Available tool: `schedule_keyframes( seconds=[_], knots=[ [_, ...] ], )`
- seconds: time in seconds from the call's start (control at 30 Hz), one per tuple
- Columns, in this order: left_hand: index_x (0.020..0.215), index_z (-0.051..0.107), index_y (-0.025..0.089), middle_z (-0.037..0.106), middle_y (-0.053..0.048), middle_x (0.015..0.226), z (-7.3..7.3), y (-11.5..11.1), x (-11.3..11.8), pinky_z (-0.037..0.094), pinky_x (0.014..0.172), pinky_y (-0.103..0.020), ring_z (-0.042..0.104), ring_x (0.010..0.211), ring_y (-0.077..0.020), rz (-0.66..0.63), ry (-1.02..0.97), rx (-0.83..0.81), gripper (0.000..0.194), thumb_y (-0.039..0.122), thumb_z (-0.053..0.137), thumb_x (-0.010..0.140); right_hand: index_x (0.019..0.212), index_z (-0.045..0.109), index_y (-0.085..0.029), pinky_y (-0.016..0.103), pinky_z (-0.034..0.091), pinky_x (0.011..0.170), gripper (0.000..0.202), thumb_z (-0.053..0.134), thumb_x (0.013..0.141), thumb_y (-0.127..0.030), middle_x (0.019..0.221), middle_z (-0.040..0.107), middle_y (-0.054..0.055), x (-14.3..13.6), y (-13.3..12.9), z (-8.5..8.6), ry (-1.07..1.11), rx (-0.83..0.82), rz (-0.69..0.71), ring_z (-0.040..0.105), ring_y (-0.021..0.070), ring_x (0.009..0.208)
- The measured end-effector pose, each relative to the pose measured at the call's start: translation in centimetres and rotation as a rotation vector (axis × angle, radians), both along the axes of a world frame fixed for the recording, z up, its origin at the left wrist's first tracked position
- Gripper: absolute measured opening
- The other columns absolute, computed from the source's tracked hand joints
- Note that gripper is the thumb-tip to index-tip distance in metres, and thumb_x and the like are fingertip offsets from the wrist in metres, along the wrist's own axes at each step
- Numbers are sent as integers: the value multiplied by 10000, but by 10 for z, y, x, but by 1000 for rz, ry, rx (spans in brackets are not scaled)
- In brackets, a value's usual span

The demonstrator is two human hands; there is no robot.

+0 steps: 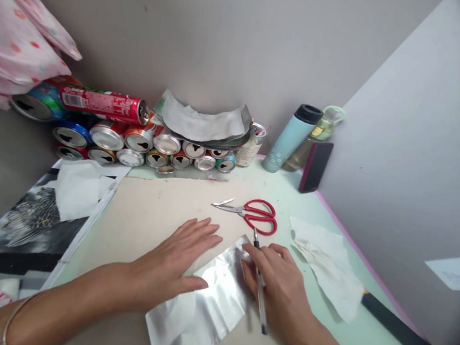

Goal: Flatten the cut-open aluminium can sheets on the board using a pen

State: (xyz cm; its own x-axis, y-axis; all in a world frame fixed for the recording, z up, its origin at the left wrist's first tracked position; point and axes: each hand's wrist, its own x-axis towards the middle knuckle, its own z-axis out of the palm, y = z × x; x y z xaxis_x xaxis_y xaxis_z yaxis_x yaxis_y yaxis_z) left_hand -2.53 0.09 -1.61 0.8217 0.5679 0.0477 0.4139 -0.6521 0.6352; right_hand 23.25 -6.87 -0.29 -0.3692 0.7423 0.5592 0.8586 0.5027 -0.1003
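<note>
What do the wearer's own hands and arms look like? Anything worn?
Left hand: ungloved, with a thin, pale bangle around the forearm. Right hand: ungloved, no jewellery visible. No sleeves in view on either side.

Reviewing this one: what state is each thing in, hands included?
Left hand, open, fingers extended.
Right hand, curled, holding the pen.
Pen, uncapped, tip pointing away from the person.
Metal sheet, creased.
Scissors, lying down; blade gap unclear.
Blue tumbler, lid on.
Red can, on its side.
Phone, on end, visible face dark.
</note>
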Motion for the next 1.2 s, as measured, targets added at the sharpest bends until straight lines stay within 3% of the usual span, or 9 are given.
schedule_keyframes(
  seconds=[0.2, 0.33, 0.53, 0.6, 0.73, 0.83, 1.03, 1.2],
  knots=[
    [1412, 521, 225, 371, -123, 1646, 8, -9, 6, 93, 1286, -603, 151, 1585, -345, -37, 39, 70, 701, 509, 812, 841, 1014, 627, -165, 300, 450, 664, 106, 548, 1006, -95, 633, 610, -16, -3, -7, 0, 22, -10, 23, 549, 153, 535],
    [1339, 576, 267, 436, -97, 1608, 8, -11, 7, 111, 1274, -625, 176, 1578, -359, -82, 45, 89, 633, 393, 877, 797, 1115, 642, -152, 289, 439, 608, 158, 517, 1028, -109, 707, 647, 18, -3, -12, 8, 118, -85, 66, 581, 163, 585],
    [1391, 576, 304, 449, -99, 1599, 8, -8, 7, 125, 1241, -685, 187, 1568, -400, -142, 31, 70, 649, 370, 866, 814, 1167, 679, -205, 405, 460, 810, 229, 556, 996, -114, 856, 690, 56, -1, -23, 28, 248, -157, 154, 612, 212, 750],
    [1387, 585, 309, 443, -96, 1605, 9, -6, 8, 125, 1240, -686, 174, 1569, -406, -160, 43, 50, 635, 392, 858, 820, 1134, 681, -215, 381, 481, 809, 238, 561, 980, -77, 906, 703, 58, -6, -26, 32, 402, -288, 204, 629, 207, 801],
    [1372, 601, 311, 440, -86, 1609, 9, -3, 10, 106, 1250, -665, 168, 1571, -403, -174, 38, -3, 626, 430, 856, 813, 885, 691, -214, 250, 449, 582, 167, 574, 996, -170, 768, 653, 10, -21, -25, 27, 729, -658, 194, 592, 146, 662],
    [1355, 590, 301, 466, -85, 1591, 6, -2, 11, 87, 1264, -627, 180, 1574, -378, -158, -8, -28, 651, 446, 873, 787, 890, 674, -199, 241, 443, 585, 162, 565, 998, -252, 743, 645, 3, -27, -19, 18, 822, -804, 157, 569, 137, 635],
    [988, 548, 242, 512, -83, 1549, 0, -3, 11, 121, 1272, -575, 190, 1579, -332, -92, -82, -78, 475, 433, 907, 743, 779, 575, -198, 240, 374, 541, 174, 593, 928, -286, 679, 577, -11, -28, -14, 7, 904, -904, 61, 475, 133, 595],
    [918, 497, 248, 536, -75, 1515, -1, -2, 10, 131, 1267, -571, 193, 1578, -335, -83, -101, -94, 486, 428, 911, 738, 765, 516, -216, 250, 337, 523, 173, 584, 912, -276, 653, 524, -27, -28, -17, 4, 878, -881, 25, 430, 135, 579]
  ],
)
